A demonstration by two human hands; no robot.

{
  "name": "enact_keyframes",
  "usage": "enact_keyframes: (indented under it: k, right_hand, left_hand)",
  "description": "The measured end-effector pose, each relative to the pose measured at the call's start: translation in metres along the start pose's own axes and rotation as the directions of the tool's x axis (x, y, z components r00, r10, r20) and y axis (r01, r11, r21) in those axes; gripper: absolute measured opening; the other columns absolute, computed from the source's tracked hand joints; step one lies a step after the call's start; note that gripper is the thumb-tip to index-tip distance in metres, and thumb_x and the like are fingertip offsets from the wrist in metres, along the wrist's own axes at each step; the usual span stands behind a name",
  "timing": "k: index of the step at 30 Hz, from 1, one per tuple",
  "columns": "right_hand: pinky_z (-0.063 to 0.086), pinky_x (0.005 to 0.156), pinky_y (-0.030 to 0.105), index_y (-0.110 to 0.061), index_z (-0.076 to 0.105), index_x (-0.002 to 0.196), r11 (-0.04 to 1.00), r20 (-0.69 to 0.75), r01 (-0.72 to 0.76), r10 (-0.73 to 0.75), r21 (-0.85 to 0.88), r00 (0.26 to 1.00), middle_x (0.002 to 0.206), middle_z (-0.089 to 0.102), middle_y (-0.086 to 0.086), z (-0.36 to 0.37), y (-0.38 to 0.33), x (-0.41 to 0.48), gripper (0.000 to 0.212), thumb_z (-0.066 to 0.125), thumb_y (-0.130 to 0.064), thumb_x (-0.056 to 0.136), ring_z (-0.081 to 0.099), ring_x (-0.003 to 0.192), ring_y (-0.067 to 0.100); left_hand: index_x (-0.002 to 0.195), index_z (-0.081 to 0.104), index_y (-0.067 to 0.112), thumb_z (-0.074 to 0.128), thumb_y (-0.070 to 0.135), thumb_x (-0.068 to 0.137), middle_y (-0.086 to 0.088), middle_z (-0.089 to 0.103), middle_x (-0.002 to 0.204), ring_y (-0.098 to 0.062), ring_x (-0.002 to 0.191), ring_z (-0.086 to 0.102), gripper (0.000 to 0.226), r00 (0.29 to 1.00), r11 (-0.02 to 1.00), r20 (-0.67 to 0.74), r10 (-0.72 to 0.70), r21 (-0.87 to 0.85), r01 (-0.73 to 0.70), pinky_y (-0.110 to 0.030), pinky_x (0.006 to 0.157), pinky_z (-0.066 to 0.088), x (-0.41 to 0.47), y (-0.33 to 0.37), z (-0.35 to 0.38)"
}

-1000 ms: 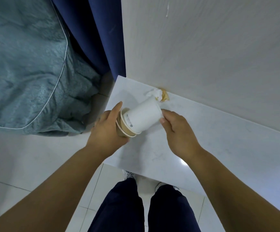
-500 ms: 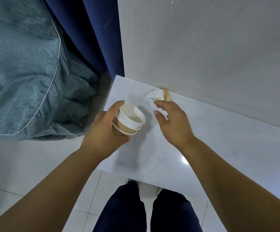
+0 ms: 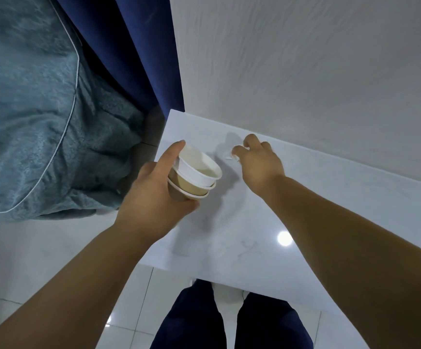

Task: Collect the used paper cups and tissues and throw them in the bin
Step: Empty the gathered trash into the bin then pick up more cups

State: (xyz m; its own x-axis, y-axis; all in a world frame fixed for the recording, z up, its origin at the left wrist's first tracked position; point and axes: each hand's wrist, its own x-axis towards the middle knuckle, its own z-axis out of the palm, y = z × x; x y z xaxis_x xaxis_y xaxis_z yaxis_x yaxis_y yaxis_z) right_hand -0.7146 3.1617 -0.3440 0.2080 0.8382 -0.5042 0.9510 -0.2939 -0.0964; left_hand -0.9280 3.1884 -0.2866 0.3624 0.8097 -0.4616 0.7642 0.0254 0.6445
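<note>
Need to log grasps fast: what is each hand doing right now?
Left hand: holds the stacked paper cups.
Right hand: curled over the tissue; whether it grips it cannot be told.

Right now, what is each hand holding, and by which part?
Left hand grips the stacked cups round their sides. Right hand curls over the tissue; grip cannot be told.

Matt paper cups, glossy tabletop — smooth stone
</note>
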Motion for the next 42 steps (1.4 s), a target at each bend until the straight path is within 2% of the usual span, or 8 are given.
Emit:
enact_keyframes:
  k: [4, 7, 17, 24, 29, 32, 36, 42]
  right_hand:
    - [0.048, 0.078, 0.036, -0.016, 0.052, 0.126, 1.0, 0.028, -0.018, 0.018, 0.001, 0.999, 0.127, 0.038, 0.009, 0.0, -0.001, -0.028, 0.047, 0.055, 0.003, 0.083, 0.049, 0.1, 0.028]
    - [0.048, 0.076, 0.036, -0.022, 0.053, 0.127, 0.99, -0.005, -0.066, 0.067, 0.127, 0.998, 0.126, 0.041, 0.006, -0.005, 0.005, -0.061, 0.05, 0.048, 0.003, 0.085, 0.051, 0.101, 0.028]
    - [0.046, 0.068, 0.027, -0.027, 0.06, 0.123, 0.847, -0.211, -0.245, 0.378, 0.472, 0.901, 0.127, 0.047, -0.002, -0.039, 0.054, -0.207, 0.031, 0.049, -0.014, 0.096, 0.059, 0.096, 0.023]
    - [0.052, 0.067, 0.033, -0.031, 0.062, 0.116, 0.673, -0.309, -0.331, 0.647, 0.661, 0.697, 0.122, 0.048, -0.009, -0.064, 0.111, -0.328, 0.026, 0.052, -0.018, 0.096, 0.059, 0.087, 0.018]
    - [0.053, 0.071, 0.035, -0.029, 0.063, 0.115, 0.564, -0.337, -0.356, 0.779, 0.745, 0.529, 0.121, 0.05, -0.009, -0.066, 0.158, -0.429, 0.025, 0.055, -0.017, 0.094, 0.059, 0.087, 0.015]
    - [0.053, 0.069, 0.037, -0.027, 0.064, 0.113, 0.52, -0.35, -0.367, 0.828, 0.772, 0.438, 0.119, 0.051, -0.007, -0.057, 0.185, -0.496, 0.023, 0.057, -0.017, 0.094, 0.059, 0.084, 0.017]
    - [0.053, 0.067, 0.04, -0.024, 0.065, 0.111, 0.469, -0.365, -0.376, 0.876, 0.799, 0.316, 0.113, 0.053, -0.006, -0.038, 0.214, -0.582, 0.022, 0.061, -0.017, 0.091, 0.055, 0.084, 0.016]
    - [0.052, 0.067, 0.032, -0.023, 0.064, 0.115, 0.338, -0.314, -0.427, 0.941, 0.839, 0.127, 0.104, 0.048, -0.012, -0.007, 0.255, -0.687, 0.023, 0.06, -0.019, 0.092, 0.054, 0.08, 0.012]
  left_hand:
    - [0.134, 0.015, 0.062, 0.082, 0.034, 0.064, 0.013, 0.035, 0.123, -0.008, 0.103, 0.042, 0.101, 0.999, 1.0, 0.031, 0.015, 0.014, -0.015, -0.03, 0.09, 0.04, -0.011, 0.006, -0.001]
    - [0.133, 0.015, 0.064, 0.081, 0.034, 0.065, 0.014, 0.035, 0.119, -0.011, 0.107, 0.044, 0.099, 0.999, 1.0, 0.051, 0.01, 0.006, -0.011, -0.035, 0.095, 0.042, -0.023, 0.02, -0.004]
    - [0.14, 0.017, 0.056, 0.081, 0.032, 0.07, 0.008, 0.039, 0.119, -0.012, 0.109, 0.044, 0.098, 0.968, 0.982, 0.17, 0.186, -0.004, -0.188, -0.028, 0.09, 0.037, -0.085, 0.114, 0.001]
    - [0.14, 0.017, 0.054, 0.082, 0.037, 0.067, 0.008, 0.042, 0.128, -0.008, 0.103, 0.042, 0.099, 0.894, 0.931, 0.287, 0.343, 0.022, -0.364, -0.029, 0.088, 0.038, -0.143, 0.207, 0.036]
    - [0.139, 0.023, 0.051, 0.084, 0.037, 0.063, 0.007, 0.046, 0.131, -0.016, 0.113, 0.048, 0.098, 0.809, 0.876, 0.374, 0.454, -0.021, -0.482, -0.04, 0.096, 0.045, -0.203, 0.273, 0.081]
    - [0.138, 0.024, 0.053, 0.083, 0.036, 0.061, 0.008, 0.049, 0.127, -0.016, 0.112, 0.05, 0.098, 0.751, 0.836, 0.415, 0.513, -0.042, -0.548, -0.038, 0.092, 0.047, -0.248, 0.307, 0.12]
    - [0.133, 0.026, 0.056, 0.083, 0.039, 0.06, 0.01, 0.051, 0.122, -0.014, 0.108, 0.053, 0.094, 0.652, 0.776, 0.489, 0.58, -0.088, -0.625, -0.034, 0.087, 0.046, -0.307, 0.348, 0.177]
    - [0.13, 0.025, 0.059, 0.08, 0.042, 0.06, 0.009, 0.051, 0.122, -0.016, 0.106, 0.052, 0.09, 0.479, 0.674, 0.606, 0.635, -0.132, -0.727, -0.035, 0.086, 0.047, -0.381, 0.405, 0.264]
